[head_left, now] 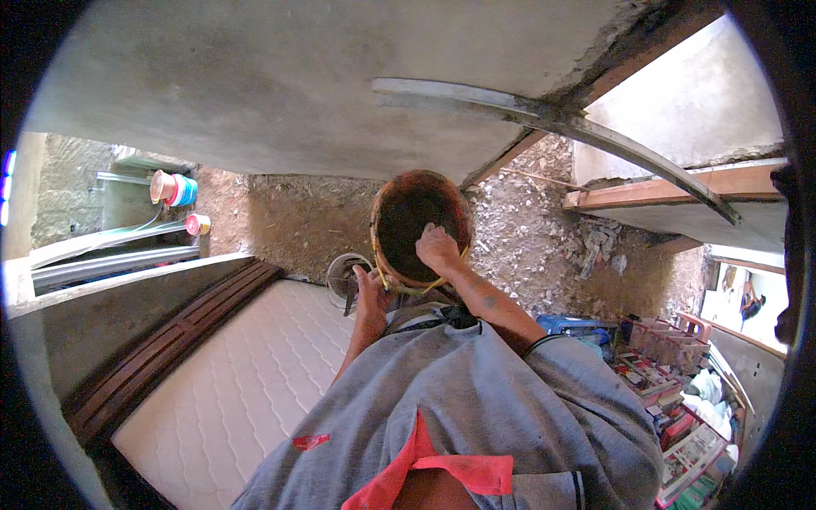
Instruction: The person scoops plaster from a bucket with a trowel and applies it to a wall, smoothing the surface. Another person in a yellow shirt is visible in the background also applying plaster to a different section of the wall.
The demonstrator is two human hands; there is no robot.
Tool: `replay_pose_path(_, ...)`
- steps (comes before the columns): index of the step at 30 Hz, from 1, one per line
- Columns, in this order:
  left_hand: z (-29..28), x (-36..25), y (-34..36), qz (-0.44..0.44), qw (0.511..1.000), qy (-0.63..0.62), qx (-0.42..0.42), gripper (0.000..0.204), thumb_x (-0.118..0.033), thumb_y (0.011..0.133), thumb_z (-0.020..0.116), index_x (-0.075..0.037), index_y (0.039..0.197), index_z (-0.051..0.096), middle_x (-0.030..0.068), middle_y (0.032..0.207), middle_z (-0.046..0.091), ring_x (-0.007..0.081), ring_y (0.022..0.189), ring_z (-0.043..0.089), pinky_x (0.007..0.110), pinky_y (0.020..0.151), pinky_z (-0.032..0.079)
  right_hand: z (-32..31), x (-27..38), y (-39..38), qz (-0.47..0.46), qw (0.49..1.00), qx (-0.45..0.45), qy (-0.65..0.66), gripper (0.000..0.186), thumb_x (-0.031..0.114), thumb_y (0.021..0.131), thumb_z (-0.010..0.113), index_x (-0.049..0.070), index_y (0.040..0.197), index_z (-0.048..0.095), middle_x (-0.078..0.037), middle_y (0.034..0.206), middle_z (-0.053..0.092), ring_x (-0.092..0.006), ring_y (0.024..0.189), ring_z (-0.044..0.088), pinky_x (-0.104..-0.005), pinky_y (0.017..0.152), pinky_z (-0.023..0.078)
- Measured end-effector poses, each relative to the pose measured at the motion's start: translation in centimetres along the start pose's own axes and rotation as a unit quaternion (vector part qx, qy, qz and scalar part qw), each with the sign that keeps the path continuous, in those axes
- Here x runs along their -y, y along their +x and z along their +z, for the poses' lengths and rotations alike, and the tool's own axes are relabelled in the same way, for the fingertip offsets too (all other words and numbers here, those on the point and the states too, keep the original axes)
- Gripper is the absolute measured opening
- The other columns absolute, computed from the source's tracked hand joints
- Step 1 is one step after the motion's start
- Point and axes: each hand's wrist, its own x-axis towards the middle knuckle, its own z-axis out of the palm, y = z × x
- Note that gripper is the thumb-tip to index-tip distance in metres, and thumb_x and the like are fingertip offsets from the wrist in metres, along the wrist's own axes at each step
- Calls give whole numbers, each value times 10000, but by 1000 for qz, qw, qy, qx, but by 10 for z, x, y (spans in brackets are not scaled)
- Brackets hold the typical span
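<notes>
A large worn bucket point(403, 200) with a dark interior and yellowish trim is directly ahead of me. My right hand point(438, 251) reaches into it with curled fingers; what they hold, if anything, I cannot make out. My left hand point(370, 289) is closed at the bucket's lower left side, beside a dark narrow object that hangs over a smaller pale container point(337, 270). Whether my fingers grip that object or the bucket's edge is unclear.
A white quilted mattress point(221, 374) lies lower left beside dark wooden boards point(170, 348). Rubble ground point(527, 229) surrounds the bucket. A curved metal bar point(629, 149) crosses upper right. Stacked colourful pails point(174, 187) stand left; crates and bags point(663, 357) crowd lower right.
</notes>
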Motion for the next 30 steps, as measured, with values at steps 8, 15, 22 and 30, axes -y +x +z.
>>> replay_pose_path(8, -1, 11, -1, -5, 1000, 16, 12, 831, -773, 956, 250, -75, 1317, 521, 29, 1002, 664, 168, 981, 615, 345, 918, 470, 50, 11, 17, -71, 994, 75, 18, 462, 341, 920, 497, -99, 963, 632, -337, 923, 676, -432, 915, 693, -519, 784, 563)
replay_pose_path(15, -4, 9, 5, 0, 999, -36, -35, 926, -837, 912, 174, -100, 1290, 586, 87, 1238, 633, 278, 1133, 562, 440, 964, 441, -38, -28, -34, 16, 961, 120, 248, 328, 287, 905, 567, -40, 911, 588, -151, 749, 658, -257, 619, 655, -408, 552, 515)
replay_pose_path(22, -7, 5, 22, 2, 998, 56, -23, 972, -851, 898, 195, -63, 1314, 585, 78, 1274, 633, 280, 1138, 557, 445, 983, 417, -49, -60, -55, 22, 927, 75, 367, 301, 301, 889, 579, 12, 963, 620, -128, 813, 691, -250, 670, 664, -406, 606, 536)
replay_pose_path(30, -26, 7, 53, 53, 989, 72, 119, 1085, -877, 872, 151, -21, 1469, 448, 148, 1446, 530, 328, 1354, 434, 498, 1135, 305, -188, 5, -139, -36, 638, -148, 755, 341, 177, 927, 534, 2, 1219, 519, -128, 921, 633, -193, 687, 624, -329, 578, 542)
